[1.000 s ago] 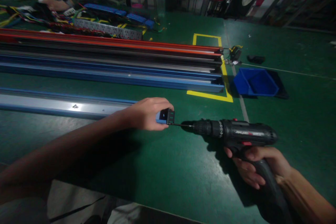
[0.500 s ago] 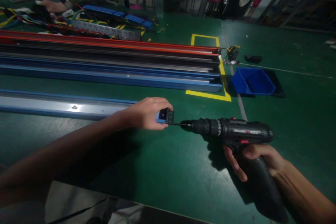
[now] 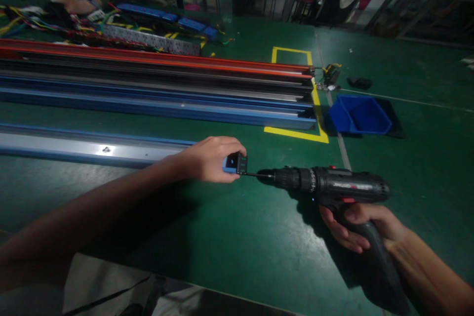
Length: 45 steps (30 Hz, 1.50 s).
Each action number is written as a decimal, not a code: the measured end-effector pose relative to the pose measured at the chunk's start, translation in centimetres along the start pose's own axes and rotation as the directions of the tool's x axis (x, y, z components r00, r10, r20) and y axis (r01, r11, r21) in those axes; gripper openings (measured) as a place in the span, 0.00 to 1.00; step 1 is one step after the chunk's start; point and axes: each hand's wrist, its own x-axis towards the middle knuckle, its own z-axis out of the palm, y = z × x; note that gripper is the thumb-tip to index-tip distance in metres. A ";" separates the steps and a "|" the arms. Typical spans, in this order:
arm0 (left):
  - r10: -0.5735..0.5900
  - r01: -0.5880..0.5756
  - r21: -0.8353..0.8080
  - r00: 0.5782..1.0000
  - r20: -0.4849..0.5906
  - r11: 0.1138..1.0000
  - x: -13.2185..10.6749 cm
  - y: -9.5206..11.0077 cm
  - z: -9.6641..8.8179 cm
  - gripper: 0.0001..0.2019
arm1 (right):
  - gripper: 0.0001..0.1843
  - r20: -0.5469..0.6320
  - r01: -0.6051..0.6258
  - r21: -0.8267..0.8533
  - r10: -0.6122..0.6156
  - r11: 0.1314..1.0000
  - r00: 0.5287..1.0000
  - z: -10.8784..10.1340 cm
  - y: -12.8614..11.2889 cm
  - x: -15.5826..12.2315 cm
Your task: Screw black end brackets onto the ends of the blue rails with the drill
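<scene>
My left hand (image 3: 209, 159) is closed around the near end of a long blue and silver rail (image 3: 85, 147) lying on the green table, with a small black end cap (image 3: 240, 163) showing past my fingertips. My right hand (image 3: 361, 227) grips the handle of a black cordless drill (image 3: 333, 186). The drill lies level, and its thin bit touches the black end cap from the right.
A stack of long red, black and blue rails (image 3: 166, 91) lies across the table behind. A blue plastic bin (image 3: 359, 116) sits at the right, by yellow floor-tape marks (image 3: 296, 133). Another person's arm and coloured wires (image 3: 70, 7) are at the far left.
The view shifted slightly. My right fingers, loosened on the drill handle half a second ago, have curled back around it. The left hand and rail stay put.
</scene>
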 end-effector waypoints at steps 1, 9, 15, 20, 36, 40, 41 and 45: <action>-0.001 0.001 0.001 1.000 0.000 1.000 0.0 0.0 0.0 0.20 | 0.15 -0.001 0.002 0.000 -0.002 1.000 1.000 0.0 0.0 0.0; -0.031 0.031 0.000 0.999 0.016 1.000 0.0 0.2 -0.2 0.21 | 0.15 0.010 0.001 0.016 -0.001 1.000 1.000 0.2 -0.1 0.1; -0.030 0.030 0.007 0.999 0.018 1.000 0.0 0.2 -0.1 0.21 | 0.17 0.037 -0.005 0.025 0.004 1.000 0.999 -0.1 -0.1 0.2; -0.029 0.028 0.004 0.999 0.016 1.000 0.0 0.2 -0.1 0.20 | 0.17 0.049 -0.019 0.020 0.019 1.000 0.999 -0.4 -0.2 0.1; -0.049 0.048 0.035 0.998 0.031 0.998 -0.1 0.0 0.1 0.20 | 0.17 0.039 -0.033 -0.044 0.034 0.999 0.999 -0.5 -0.5 0.0; -0.057 0.055 0.040 0.998 0.033 0.998 -0.1 0.0 0.0 0.20 | 0.16 0.031 -0.036 -0.044 0.037 0.998 0.999 -0.7 -0.4 0.0; -0.059 0.058 0.040 0.998 0.036 0.998 -0.1 0.0 -0.1 0.20 | 0.16 0.028 -0.036 -0.046 0.037 0.998 0.999 -0.7 -0.4 0.0; -0.058 0.057 0.038 0.997 0.045 0.998 0.0 0.1 -0.2 0.20 | 0.16 0.013 -0.036 -0.055 0.036 0.998 0.999 -0.6 -0.3 -0.1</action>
